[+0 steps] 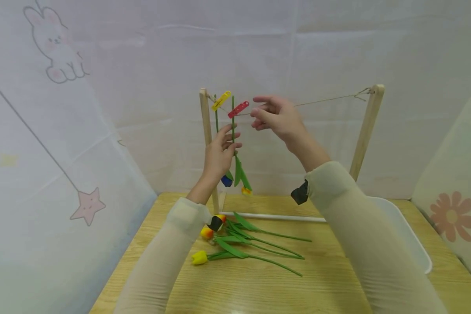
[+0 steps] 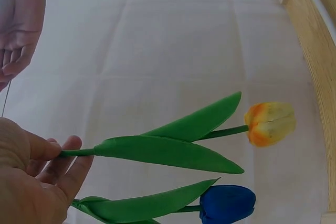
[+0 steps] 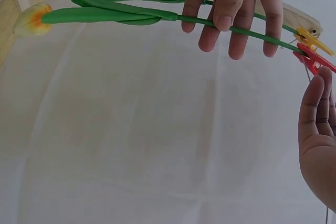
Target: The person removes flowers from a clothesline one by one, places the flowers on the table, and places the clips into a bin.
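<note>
An artificial tulip with a yellow-orange bloom [image 2: 270, 124] hangs head down from a string, its stem clipped by a red clothespin [image 1: 238, 109]. My left hand [image 1: 220, 151] holds that stem between thumb and fingers, below the clothespin. Just right of the red clothespin, my right hand [image 1: 276, 117] is raised with fingers loosely bent and nothing in its grasp. Beside the held flower, a blue tulip [image 2: 227, 204] hangs upside down from a yellow clothespin [image 1: 221, 100]. In the head view my left hand partly covers the blue tulip's stem.
The string [image 1: 325, 100] runs between two wooden posts [image 1: 366, 131], with a white rod [image 1: 274, 216] low between them. Several tulips lie on the wooden table [image 1: 235, 292], among them a yellow one [image 1: 199, 257]. A white tray [image 1: 410, 237] sits at the right, partly behind my sleeve.
</note>
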`<state>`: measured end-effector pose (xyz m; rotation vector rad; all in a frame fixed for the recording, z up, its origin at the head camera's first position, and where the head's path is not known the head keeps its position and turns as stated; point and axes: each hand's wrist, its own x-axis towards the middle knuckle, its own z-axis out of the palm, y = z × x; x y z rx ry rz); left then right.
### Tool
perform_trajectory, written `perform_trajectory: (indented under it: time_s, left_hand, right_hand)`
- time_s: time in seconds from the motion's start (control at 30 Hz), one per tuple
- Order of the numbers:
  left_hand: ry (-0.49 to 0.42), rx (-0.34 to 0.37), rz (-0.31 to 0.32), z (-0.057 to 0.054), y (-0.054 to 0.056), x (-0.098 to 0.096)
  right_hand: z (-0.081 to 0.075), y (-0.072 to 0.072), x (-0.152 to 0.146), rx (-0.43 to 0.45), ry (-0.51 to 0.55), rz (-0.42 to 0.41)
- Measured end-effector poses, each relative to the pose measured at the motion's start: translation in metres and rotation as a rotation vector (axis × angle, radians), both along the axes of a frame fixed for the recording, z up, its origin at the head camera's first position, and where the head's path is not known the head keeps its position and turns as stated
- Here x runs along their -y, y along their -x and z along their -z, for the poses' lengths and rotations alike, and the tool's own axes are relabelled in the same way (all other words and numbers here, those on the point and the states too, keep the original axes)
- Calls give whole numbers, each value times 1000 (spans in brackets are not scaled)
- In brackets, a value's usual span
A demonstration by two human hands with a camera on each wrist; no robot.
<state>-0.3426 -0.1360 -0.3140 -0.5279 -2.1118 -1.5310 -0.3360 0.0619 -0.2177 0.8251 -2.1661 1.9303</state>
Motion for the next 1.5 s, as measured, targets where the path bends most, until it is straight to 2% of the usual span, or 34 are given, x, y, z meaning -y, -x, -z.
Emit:
perform_trajectory:
  time_s: [0.43,0.73,0.9,1.0,1.27,1.5]
  left_hand:
    - [25,-56,-11,1,0,-3]
    - [24,-40,-41,1,0,-2]
    - [27,-22,-52,2,0,0]
    - [38,-39,-49,3,-1,0]
    - [36,-67,-38,5,-2,0]
    - [30,-63,-36,8,-2,1]
  right_hand:
    - [-1,3,17,36,-70,95]
    - [-1,2,29,22,-56,132]
    - [2,2,32,18,-27,147]
    - [3,2,31,45,-1,158]
    - [3,2,25,78,140,114]
    - [1,3,21,60,241,148]
